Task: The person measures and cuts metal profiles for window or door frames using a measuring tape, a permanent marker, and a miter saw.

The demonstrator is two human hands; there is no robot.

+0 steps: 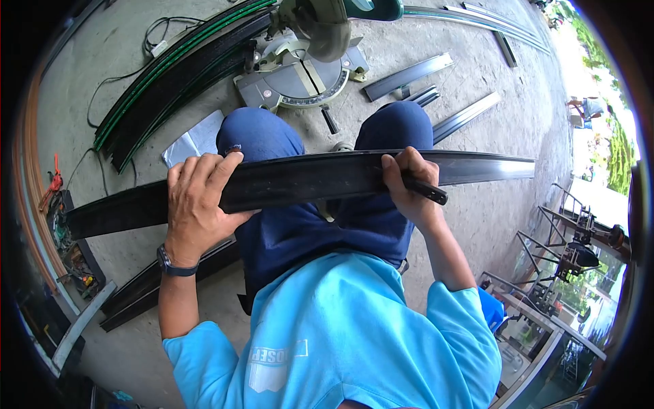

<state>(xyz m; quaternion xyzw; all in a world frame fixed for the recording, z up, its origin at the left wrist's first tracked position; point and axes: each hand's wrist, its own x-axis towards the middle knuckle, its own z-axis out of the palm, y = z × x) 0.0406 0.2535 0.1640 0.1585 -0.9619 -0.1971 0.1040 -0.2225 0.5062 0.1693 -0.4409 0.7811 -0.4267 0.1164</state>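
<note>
A long black metal profile [306, 183] lies crosswise over my thighs, its right end shining in the light. My left hand [197, 198] is closed around its left part, fingers over the far edge and thumb along the near side; a dark watch [176, 262] is on that wrist. Farther right, my right hand [411, 183] is closed with a slim black-handled tool [428, 188] in its grip, thumb and fingers at the profile's far edge. The handle's end sticks out toward the lower right. The tool's tip is hidden, so its exact kind cannot be told.
Ahead of my knees stands a miter saw [303, 78] on the concrete floor. Long black and green-edged profiles [184, 75] lie to its left, short cut pieces [409, 75] to its right. More dark profiles [170, 273] lie at lower left; a metal frame rack [552, 266] stands right.
</note>
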